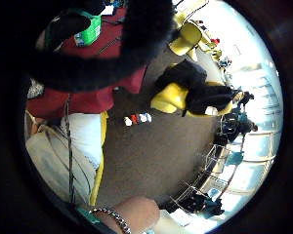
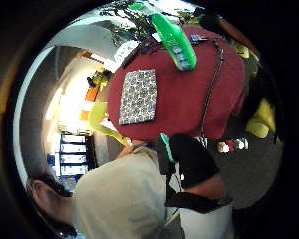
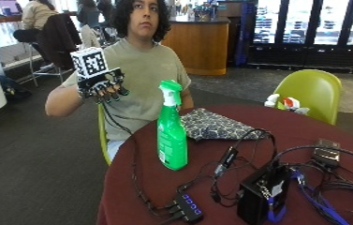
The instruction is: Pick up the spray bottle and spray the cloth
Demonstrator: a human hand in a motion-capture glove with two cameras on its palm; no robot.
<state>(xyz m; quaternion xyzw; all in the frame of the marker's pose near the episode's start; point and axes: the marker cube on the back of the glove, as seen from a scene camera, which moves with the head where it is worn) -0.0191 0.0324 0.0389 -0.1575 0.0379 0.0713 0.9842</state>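
A green spray bottle (image 3: 171, 136) with a white neck stands upright on the round dark red table (image 3: 164, 187), near its left edge. Just behind it, a folded patterned cloth (image 3: 216, 125) lies flat in front of the person. My gloved right hand (image 3: 104, 86) is raised in the air left of the table, well above and apart from the bottle. Its fingers hang loosely curled and hold nothing. The thumb side palm view looks down on the bottle (image 2: 174, 40) and the cloth (image 2: 138, 96) from a distance.
A black box (image 3: 263, 194), a USB hub (image 3: 188, 208) and several black cables (image 3: 238, 140) cover the table's right and front. A small flat device (image 3: 327, 152) lies at the right. A yellow-green chair (image 3: 310, 91) stands behind the table.
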